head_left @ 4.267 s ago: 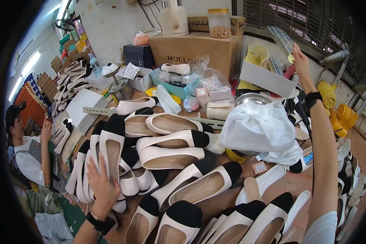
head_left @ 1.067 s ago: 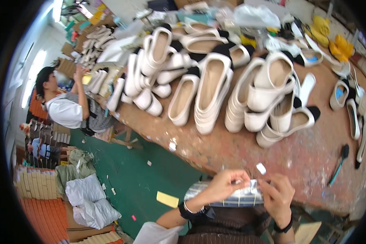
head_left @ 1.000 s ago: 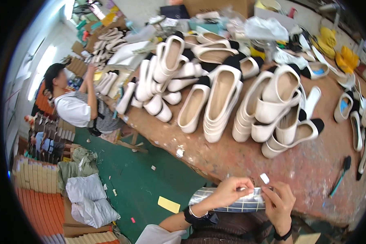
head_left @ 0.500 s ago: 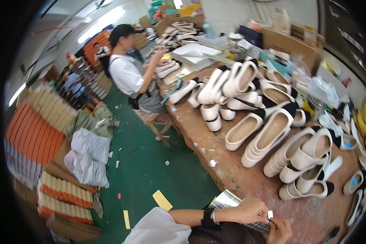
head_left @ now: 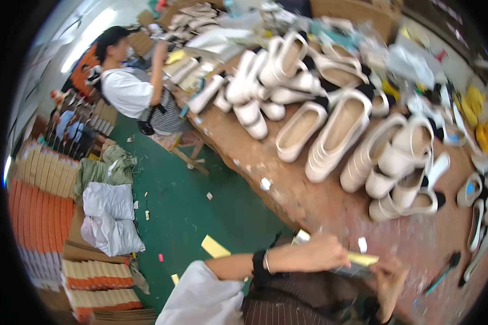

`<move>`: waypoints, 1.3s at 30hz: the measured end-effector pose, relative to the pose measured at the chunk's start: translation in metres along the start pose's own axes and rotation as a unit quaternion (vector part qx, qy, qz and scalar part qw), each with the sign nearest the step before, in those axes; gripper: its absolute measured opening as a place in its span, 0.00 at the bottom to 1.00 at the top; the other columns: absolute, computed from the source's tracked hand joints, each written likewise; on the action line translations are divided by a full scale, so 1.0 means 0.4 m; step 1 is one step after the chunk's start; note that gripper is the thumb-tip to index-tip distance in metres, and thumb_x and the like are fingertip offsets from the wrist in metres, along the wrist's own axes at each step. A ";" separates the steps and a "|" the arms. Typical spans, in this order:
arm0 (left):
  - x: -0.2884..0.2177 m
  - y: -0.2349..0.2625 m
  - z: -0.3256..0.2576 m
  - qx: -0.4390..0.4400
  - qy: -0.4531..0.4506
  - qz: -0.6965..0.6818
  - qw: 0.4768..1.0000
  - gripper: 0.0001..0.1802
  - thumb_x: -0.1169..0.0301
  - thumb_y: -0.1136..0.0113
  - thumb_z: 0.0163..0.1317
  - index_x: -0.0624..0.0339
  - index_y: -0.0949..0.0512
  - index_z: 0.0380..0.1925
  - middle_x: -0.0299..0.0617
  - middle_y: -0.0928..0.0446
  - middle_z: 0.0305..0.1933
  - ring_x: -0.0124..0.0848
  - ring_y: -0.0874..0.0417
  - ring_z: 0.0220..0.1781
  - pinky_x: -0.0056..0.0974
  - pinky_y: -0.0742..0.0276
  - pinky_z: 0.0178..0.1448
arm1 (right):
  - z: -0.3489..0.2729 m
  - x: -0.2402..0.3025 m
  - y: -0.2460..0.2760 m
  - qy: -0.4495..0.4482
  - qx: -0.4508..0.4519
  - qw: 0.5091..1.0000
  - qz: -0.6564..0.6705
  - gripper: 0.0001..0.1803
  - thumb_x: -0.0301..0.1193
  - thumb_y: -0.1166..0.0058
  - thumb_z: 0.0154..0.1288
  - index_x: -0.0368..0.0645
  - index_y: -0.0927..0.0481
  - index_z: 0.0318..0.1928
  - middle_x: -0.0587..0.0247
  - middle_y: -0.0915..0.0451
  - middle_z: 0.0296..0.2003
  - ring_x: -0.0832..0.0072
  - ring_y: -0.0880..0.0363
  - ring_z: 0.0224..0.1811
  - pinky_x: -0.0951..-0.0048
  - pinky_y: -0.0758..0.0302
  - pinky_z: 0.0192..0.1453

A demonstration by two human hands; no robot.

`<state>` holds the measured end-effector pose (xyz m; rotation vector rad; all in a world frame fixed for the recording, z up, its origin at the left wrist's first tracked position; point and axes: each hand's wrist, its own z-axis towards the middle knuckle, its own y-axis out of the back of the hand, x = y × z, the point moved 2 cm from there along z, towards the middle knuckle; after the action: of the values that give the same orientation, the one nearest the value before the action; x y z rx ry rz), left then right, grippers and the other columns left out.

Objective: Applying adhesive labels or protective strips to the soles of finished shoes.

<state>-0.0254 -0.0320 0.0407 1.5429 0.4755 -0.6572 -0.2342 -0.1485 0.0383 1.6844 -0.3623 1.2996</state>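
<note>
Clock directions are taken from the grid-lined sheet point(head_left: 354, 271), which is held low in front of the lap, beside the near edge of the surface point(head_left: 320, 214). A yellow strip point(head_left: 363, 259) is seen along its upper side; whether the two are joined cannot be told. The sheet is covered at ten o'clock by the left hand point(head_left: 321, 252), whose fingers are curled inward; their tips are hidden, so a pinch cannot be confirmed. Between three and four o'clock, the strip's end is pinched by the bent fingers of the right hand point(head_left: 391, 281), which is blurred. A small white piece point(head_left: 362, 245) is seen just beyond the strip at twelve o'clock.

On the surface, a nested stack of pale shoes point(head_left: 339, 138) is set at twelve o'clock, with a single pale shoe point(head_left: 301, 132) just beside it at eleven. A tumbled pile of shoes point(head_left: 401, 168) is found at one o'clock, and a larger heap of shoes point(head_left: 271, 81) farther off at eleven. A teal-handled brush point(head_left: 443, 275) is laid at three.

At ten o'clock, well apart, a co-worker point(head_left: 130, 89) in a white top is seated. Yellow paper point(head_left: 215, 246) and, farther off, white sacks point(head_left: 108, 216) are scattered on the green floor point(head_left: 200, 179) between nine and ten.
</note>
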 end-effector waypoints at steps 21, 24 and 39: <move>0.120 0.030 -0.116 -0.129 0.238 -0.293 0.917 0.13 0.66 0.33 0.62 0.67 0.16 0.25 0.34 0.25 0.15 0.16 0.36 0.21 0.30 0.39 0.25 | 0.000 -0.004 0.028 -0.106 0.038 0.993 0.039 0.05 0.18 0.36 0.51 0.35 0.14 0.31 0.64 0.21 0.24 0.78 0.26 0.29 0.76 0.32 0.36; 0.105 -0.004 -0.080 -0.147 0.221 -0.411 0.872 0.10 0.70 0.36 0.65 0.70 0.17 0.32 0.30 0.21 0.25 0.16 0.29 0.28 0.27 0.32 0.32 | 0.007 -0.052 0.039 -0.122 -0.025 0.990 0.063 0.05 0.18 0.38 0.52 0.35 0.14 0.31 0.64 0.21 0.24 0.79 0.26 0.30 0.76 0.32 0.37; 0.059 -0.089 0.012 -0.297 0.142 -0.400 0.856 0.10 0.71 0.42 0.67 0.69 0.20 0.34 0.36 0.22 0.27 0.19 0.27 0.32 0.32 0.27 0.38 | 0.039 -0.011 -0.157 0.138 -0.069 0.987 -0.036 0.09 0.16 0.45 0.60 0.33 0.16 0.41 0.54 0.25 0.31 0.66 0.25 0.31 0.69 0.29 0.34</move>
<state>-0.0317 -0.0359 -0.0018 0.7990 1.4475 -0.7999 -0.1824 -0.1304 0.0038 1.3681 -0.2185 1.3999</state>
